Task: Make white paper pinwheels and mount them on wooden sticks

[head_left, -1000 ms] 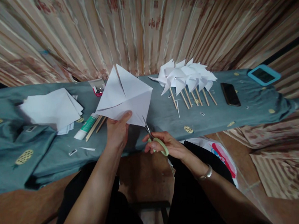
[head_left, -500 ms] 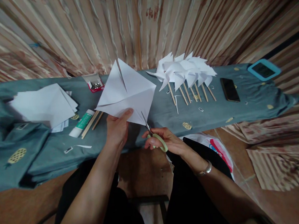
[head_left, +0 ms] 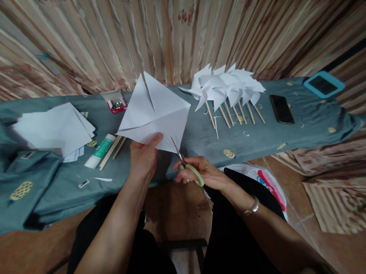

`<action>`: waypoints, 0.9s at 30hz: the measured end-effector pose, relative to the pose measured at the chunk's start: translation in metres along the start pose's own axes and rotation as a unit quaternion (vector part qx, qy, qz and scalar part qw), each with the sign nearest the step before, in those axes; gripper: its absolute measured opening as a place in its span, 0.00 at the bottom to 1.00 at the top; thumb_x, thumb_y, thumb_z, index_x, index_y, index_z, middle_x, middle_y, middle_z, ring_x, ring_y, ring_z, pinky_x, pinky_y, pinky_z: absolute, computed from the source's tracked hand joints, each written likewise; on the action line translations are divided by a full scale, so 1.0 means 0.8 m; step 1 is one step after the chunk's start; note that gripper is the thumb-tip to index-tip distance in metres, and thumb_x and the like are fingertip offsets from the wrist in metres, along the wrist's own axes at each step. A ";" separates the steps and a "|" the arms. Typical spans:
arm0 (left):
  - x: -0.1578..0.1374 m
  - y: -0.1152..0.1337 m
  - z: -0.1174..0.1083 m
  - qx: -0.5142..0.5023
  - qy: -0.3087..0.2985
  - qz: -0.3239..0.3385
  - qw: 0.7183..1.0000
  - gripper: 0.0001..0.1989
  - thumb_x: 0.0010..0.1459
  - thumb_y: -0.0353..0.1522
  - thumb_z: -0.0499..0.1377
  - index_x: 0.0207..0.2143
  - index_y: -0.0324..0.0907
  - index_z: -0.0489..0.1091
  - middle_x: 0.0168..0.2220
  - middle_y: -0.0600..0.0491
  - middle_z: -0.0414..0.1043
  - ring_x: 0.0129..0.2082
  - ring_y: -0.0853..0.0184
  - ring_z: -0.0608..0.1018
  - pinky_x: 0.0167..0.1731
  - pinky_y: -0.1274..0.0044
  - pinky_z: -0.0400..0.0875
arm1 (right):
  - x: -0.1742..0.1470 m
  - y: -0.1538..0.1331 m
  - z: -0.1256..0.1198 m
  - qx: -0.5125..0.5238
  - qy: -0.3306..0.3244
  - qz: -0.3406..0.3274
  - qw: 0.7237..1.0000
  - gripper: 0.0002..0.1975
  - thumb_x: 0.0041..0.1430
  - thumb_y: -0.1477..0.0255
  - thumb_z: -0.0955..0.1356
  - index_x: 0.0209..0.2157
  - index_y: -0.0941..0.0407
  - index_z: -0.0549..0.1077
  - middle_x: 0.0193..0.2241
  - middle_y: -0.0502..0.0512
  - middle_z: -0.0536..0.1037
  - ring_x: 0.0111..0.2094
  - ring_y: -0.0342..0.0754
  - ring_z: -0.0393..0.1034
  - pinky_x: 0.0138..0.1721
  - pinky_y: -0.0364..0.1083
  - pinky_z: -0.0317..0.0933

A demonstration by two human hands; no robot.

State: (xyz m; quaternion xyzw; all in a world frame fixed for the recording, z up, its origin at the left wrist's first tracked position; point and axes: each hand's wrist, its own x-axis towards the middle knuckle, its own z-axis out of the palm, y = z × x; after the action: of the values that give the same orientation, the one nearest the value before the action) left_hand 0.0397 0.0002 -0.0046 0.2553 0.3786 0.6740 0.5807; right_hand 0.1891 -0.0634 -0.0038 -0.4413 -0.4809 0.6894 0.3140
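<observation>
My left hand [head_left: 144, 156] grips the lower edge of a white square paper sheet [head_left: 155, 112], held up over the grey-blue cloth-covered table [head_left: 202, 146]. The sheet has creases and a slit from its top corner. My right hand [head_left: 200, 175] holds scissors with pale green handles [head_left: 189, 169]; their blades cut into the sheet's lower right corner.
A pile of white paper squares [head_left: 54, 128] lies at left, with a glue tube [head_left: 100, 151] and wooden sticks [head_left: 111, 150] beside it. A small red box [head_left: 116, 103] sits behind. Finished paper pinwheels [head_left: 226, 91] on sticks, a black phone [head_left: 281, 109] and a blue-cased device [head_left: 323, 84] lie to the right.
The view shifted slightly, so the table sits higher in frame. The scissor blades have advanced a little further into the sheet's lower corner. Both hands keep their grips.
</observation>
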 end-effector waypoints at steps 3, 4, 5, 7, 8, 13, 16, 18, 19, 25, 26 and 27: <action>0.000 0.001 0.001 0.005 -0.001 0.000 1.000 0.17 0.41 0.23 0.68 0.36 0.44 0.78 0.32 0.55 0.80 0.35 0.64 0.80 0.44 0.72 0.73 | 0.000 0.000 0.000 -0.003 0.004 0.005 1.000 0.20 0.50 0.55 0.73 0.35 0.58 0.75 0.24 0.51 0.77 0.24 0.40 0.67 0.26 0.40 0.61; 0.000 0.002 0.001 0.003 0.001 0.000 1.000 0.17 0.41 0.23 0.68 0.37 0.44 0.77 0.32 0.56 0.80 0.35 0.64 0.80 0.44 0.72 0.73 | 0.000 0.000 0.000 -0.004 0.004 0.006 1.000 0.20 0.50 0.55 0.73 0.34 0.58 0.75 0.24 0.51 0.77 0.24 0.40 0.67 0.26 0.40 0.61; 0.000 0.003 0.002 0.001 0.002 -0.001 1.000 0.18 0.41 0.22 0.68 0.37 0.45 0.77 0.32 0.56 0.80 0.35 0.64 0.80 0.44 0.72 0.73 | 0.000 0.000 0.000 -0.003 0.005 0.006 1.000 0.20 0.50 0.55 0.73 0.34 0.58 0.75 0.24 0.51 0.77 0.24 0.40 0.67 0.26 0.40 0.60; -0.001 0.004 0.003 -0.006 0.005 -0.004 1.000 0.21 0.41 0.21 0.68 0.39 0.45 0.77 0.32 0.56 0.80 0.35 0.63 0.81 0.43 0.72 0.73 | 0.000 0.000 0.000 0.003 0.007 0.003 1.000 0.20 0.49 0.54 0.73 0.33 0.58 0.75 0.24 0.50 0.77 0.24 0.40 0.67 0.26 0.40 0.61; -0.002 0.005 0.004 -0.009 0.007 -0.007 1.000 0.22 0.41 0.21 0.68 0.40 0.45 0.76 0.33 0.56 0.80 0.36 0.63 0.81 0.44 0.72 0.73 | 0.001 0.001 0.001 0.008 0.008 0.002 1.000 0.21 0.48 0.54 0.73 0.33 0.58 0.75 0.23 0.50 0.77 0.24 0.40 0.67 0.26 0.40 0.61; -0.002 0.006 0.003 -0.006 0.023 -0.018 1.000 0.24 0.40 0.21 0.68 0.42 0.46 0.76 0.35 0.56 0.80 0.39 0.62 0.81 0.44 0.71 0.73 | 0.003 0.000 0.002 0.016 0.014 0.006 1.000 0.21 0.46 0.54 0.74 0.32 0.58 0.76 0.23 0.50 0.77 0.22 0.39 0.68 0.25 0.39 0.62; 0.000 0.004 0.000 0.002 0.010 -0.008 1.000 0.24 0.41 0.23 0.69 0.43 0.45 0.76 0.36 0.55 0.81 0.37 0.63 0.81 0.44 0.72 0.73 | 0.003 -0.001 0.002 0.023 0.016 0.008 1.000 0.22 0.45 0.53 0.75 0.31 0.57 0.76 0.22 0.49 0.77 0.22 0.39 0.68 0.24 0.38 0.62; 0.001 0.003 -0.002 0.006 0.005 -0.002 1.000 0.22 0.41 0.24 0.69 0.42 0.43 0.76 0.35 0.54 0.81 0.35 0.64 0.81 0.43 0.72 0.74 | 0.004 -0.001 0.003 0.025 0.019 0.011 0.999 0.22 0.44 0.53 0.75 0.31 0.57 0.76 0.21 0.48 0.77 0.21 0.39 0.68 0.23 0.38 0.62; 0.001 0.002 -0.002 0.008 0.006 -0.001 1.000 0.21 0.41 0.24 0.69 0.41 0.42 0.77 0.34 0.54 0.81 0.34 0.64 0.81 0.43 0.72 0.74 | 0.004 -0.001 0.003 0.026 0.021 0.011 0.999 0.22 0.44 0.53 0.75 0.31 0.57 0.76 0.21 0.48 0.77 0.21 0.39 0.69 0.23 0.37 0.61; 0.000 0.005 -0.003 0.009 0.019 -0.003 1.000 0.20 0.40 0.26 0.70 0.39 0.43 0.77 0.32 0.56 0.80 0.33 0.64 0.80 0.41 0.72 0.75 | 0.007 0.003 0.006 0.043 0.032 0.019 0.998 0.21 0.42 0.55 0.76 0.30 0.57 0.76 0.19 0.46 0.76 0.20 0.38 0.68 0.23 0.37 0.62; 0.000 0.006 -0.003 0.009 0.017 -0.004 1.000 0.21 0.40 0.26 0.70 0.40 0.43 0.76 0.32 0.55 0.80 0.33 0.64 0.80 0.41 0.72 0.75 | 0.007 0.003 0.006 0.046 0.033 0.022 0.998 0.20 0.42 0.56 0.76 0.30 0.57 0.76 0.19 0.46 0.76 0.20 0.38 0.69 0.23 0.37 0.62; 0.000 0.006 -0.003 0.008 0.017 -0.005 1.000 0.21 0.39 0.26 0.70 0.40 0.43 0.76 0.32 0.55 0.80 0.33 0.64 0.80 0.41 0.73 0.75 | 0.007 0.004 0.006 0.050 0.032 0.025 0.998 0.20 0.42 0.57 0.77 0.30 0.57 0.76 0.19 0.46 0.76 0.20 0.38 0.69 0.23 0.37 0.63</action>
State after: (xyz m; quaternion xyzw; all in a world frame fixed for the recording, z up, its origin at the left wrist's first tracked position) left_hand 0.0349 -0.0002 -0.0018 0.2469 0.3948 0.6721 0.5758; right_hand 0.1822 -0.0614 -0.0075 -0.4589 -0.4240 0.7059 0.3337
